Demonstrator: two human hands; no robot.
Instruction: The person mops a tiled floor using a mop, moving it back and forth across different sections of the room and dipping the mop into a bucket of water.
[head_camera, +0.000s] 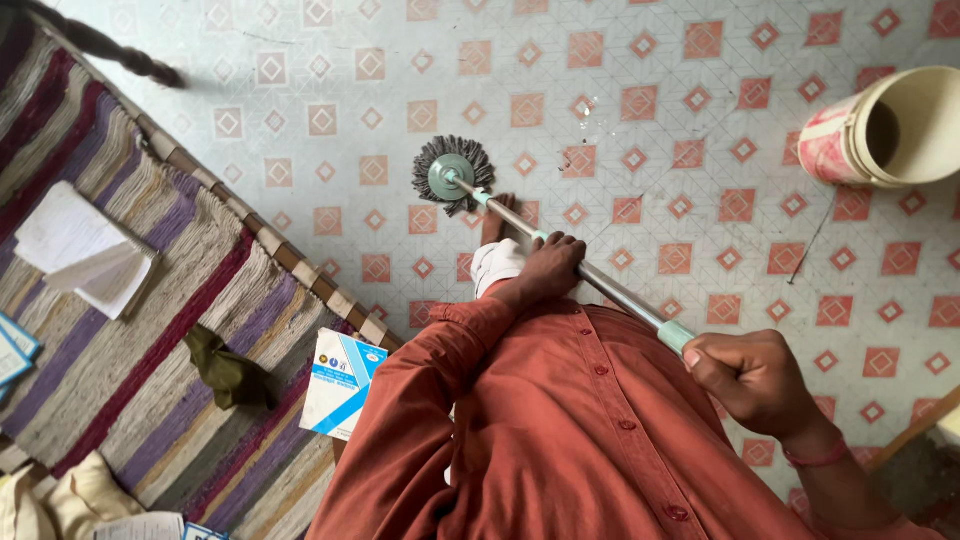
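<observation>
Mop (453, 175) in both my hands, its grey string head pressed flat on the patterned tile floor (640, 90) just ahead of my foot (494, 222). My left hand (548, 268) wraps its grip tight around the metal handle (610, 287) midway; my right hand (752, 378) is clenched on the handle's teal end. A striped woven cot (150, 330) lies left, a bucket (890, 128) upper right.

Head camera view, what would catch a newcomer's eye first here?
First, the grey string mop head with its green hub on the patterned pink and white floor tiles at centre. Both hands hold its metal pole: left hand midway, right hand at the end. A striped woven mat fills the left.
</observation>
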